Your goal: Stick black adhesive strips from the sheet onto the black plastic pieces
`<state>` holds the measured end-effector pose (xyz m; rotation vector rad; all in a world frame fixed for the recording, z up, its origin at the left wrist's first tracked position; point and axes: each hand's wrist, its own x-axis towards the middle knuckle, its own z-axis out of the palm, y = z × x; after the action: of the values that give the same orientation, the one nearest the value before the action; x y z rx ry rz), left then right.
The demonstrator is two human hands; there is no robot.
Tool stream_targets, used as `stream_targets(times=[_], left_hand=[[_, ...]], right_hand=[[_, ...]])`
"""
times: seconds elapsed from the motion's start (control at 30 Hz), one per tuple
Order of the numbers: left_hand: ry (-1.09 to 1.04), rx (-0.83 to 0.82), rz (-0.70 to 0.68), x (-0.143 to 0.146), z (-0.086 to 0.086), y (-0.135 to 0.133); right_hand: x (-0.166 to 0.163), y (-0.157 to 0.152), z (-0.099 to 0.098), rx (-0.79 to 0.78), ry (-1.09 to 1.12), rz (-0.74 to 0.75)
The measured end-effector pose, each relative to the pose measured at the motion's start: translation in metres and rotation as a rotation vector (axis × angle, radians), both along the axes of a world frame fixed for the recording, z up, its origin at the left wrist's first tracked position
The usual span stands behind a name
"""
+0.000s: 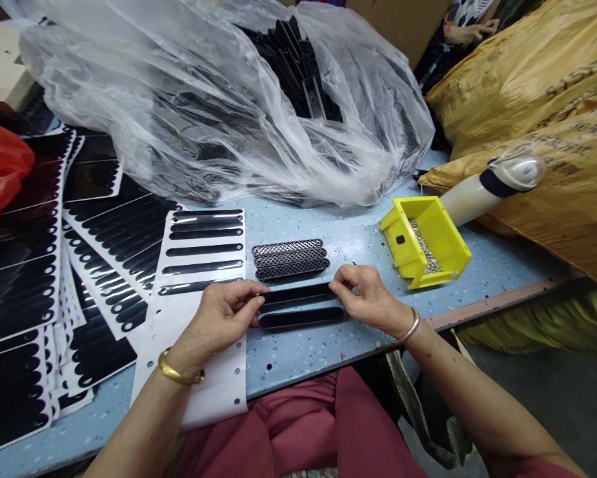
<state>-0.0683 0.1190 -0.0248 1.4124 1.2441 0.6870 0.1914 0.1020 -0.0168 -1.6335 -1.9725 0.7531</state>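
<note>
A long black strip (298, 295), apparently a sticker like those on the sheet, is stretched level between my two hands. My left hand (233, 309) pinches its left end between thumb and fingertips. At the other end, my right hand (365, 295) grips it the same way. Just below it, a black bar with rounded ends (303, 319) lies on the table. Behind the strip sit several black bars with a criss-cross lattice (292, 259), side by side. Under my left forearm is a white backing sheet (198, 318) bearing several black stickers (203, 251).
More black sticker sheets (103, 265) pile up on the left. A clear plastic bag (218, 113) of black parts fills the back. On the right stand a yellow bin (427, 245) with small metal pieces, a bottle (487, 186) and yellow sacks (537, 119). Another person's hand (470, 32) shows far right.
</note>
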Motion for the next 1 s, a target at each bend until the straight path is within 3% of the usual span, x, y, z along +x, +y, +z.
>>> stream_targets(times=[0.57,1.0], left_hand=[[-0.012,0.028,-0.012,0.0004,0.0001,0.0004],[-0.010,0.047,-0.005,0.0014,0.0019,0.0008]], right_hand=[[-0.0021,0.0023,-0.0015,0.042,-0.061,0.033],[-0.0048,0.0077,0.0010,-0.126,-0.020,-0.078]])
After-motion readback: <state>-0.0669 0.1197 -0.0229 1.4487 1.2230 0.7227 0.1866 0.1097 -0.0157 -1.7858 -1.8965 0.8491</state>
